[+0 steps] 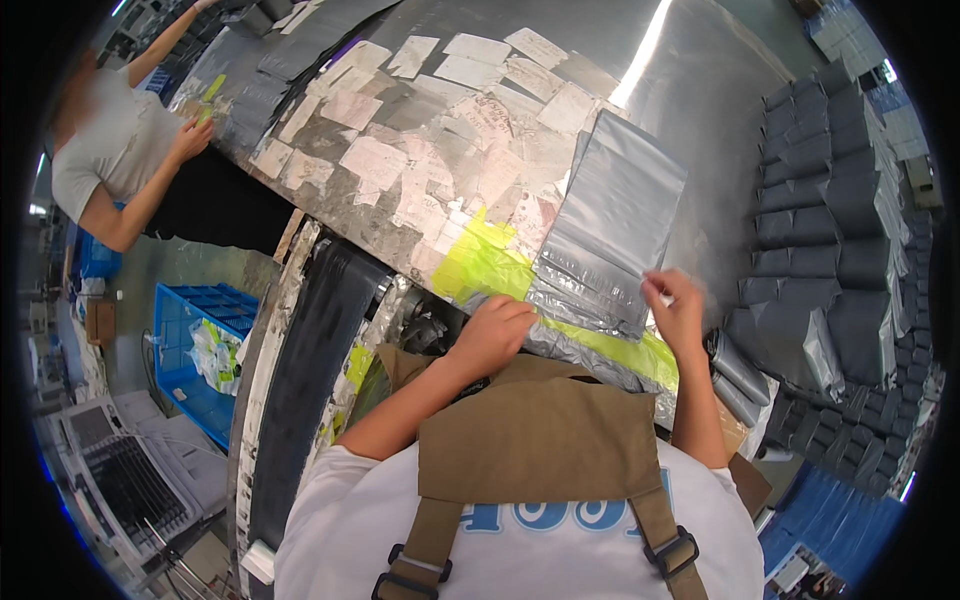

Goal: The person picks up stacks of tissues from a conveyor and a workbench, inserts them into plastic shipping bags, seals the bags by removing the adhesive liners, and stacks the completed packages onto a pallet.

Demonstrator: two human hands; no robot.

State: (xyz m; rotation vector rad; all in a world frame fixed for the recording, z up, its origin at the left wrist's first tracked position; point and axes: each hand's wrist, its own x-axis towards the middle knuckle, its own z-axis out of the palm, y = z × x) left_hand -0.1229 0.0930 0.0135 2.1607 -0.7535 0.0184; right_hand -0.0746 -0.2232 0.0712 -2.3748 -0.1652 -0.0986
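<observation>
Left hand [497,330]: fingers curled together, knuckles up, pressing on the near left corner of the stack of grey poly mailer bags [610,225]. Can't tell if the fingertips grip a bag edge or just rest on it; they're hidden under the hand.

Right hand [678,305]: raised at the near right corner of the same stack, thumb and forefinger pinched together on what looks like a thin bag edge or flap. Slightly blurred, so the exact hold is unclear. Other fingers loosely bent.

Stack lies on the metal table [690,90], straight ahead of the person, long side running away toward the far edge, between both hands at its near end. Near edge of the stack overlaps a yellow-green tape patch [485,262] on the table rim.

Left of the stack the table surface is covered in stuck-on paper labels [375,160], many worn. A dark conveyor belt [310,370] runs below the table's left side. Blue plastic crate [195,345] on the floor further left.

Right side: rows of filled grey parcels [830,230] stacked, well apart from the hands.

A second person [110,150] stands at the far left end of the table, 1 hand on its surface.
</observation>
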